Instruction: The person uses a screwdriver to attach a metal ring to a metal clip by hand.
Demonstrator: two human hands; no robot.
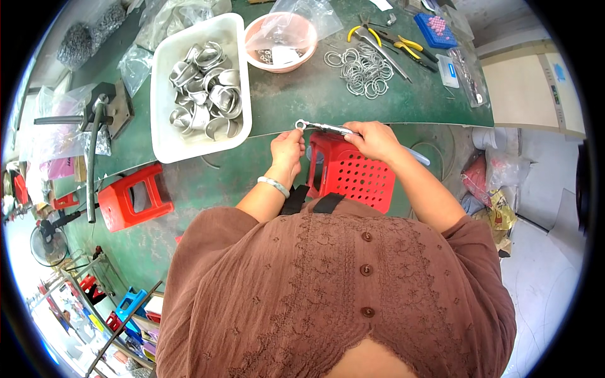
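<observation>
Just off the near table edge, my right hand [373,140] is closed around long silver pliers [331,129], which point left. A light blue strip [418,157] shows past that wrist; whether it belongs to the pliers I cannot tell. At the tip of the pliers is a small metal ring [300,125]. My left hand [288,151], with a pale bangle on the wrist, pinches this ring from below. Left of it stands a white plastic tub [157,94] holding several curved, shiny metal cuffs [224,99].
On the green table [283,94] are a pink bowl [251,39] of small metal parts, a pile of metal rings [368,69], yellow-handled pliers [413,45] and a blue box [435,33]. A metal stand [101,116] juts out left. Red stools [362,179] stand below the edge.
</observation>
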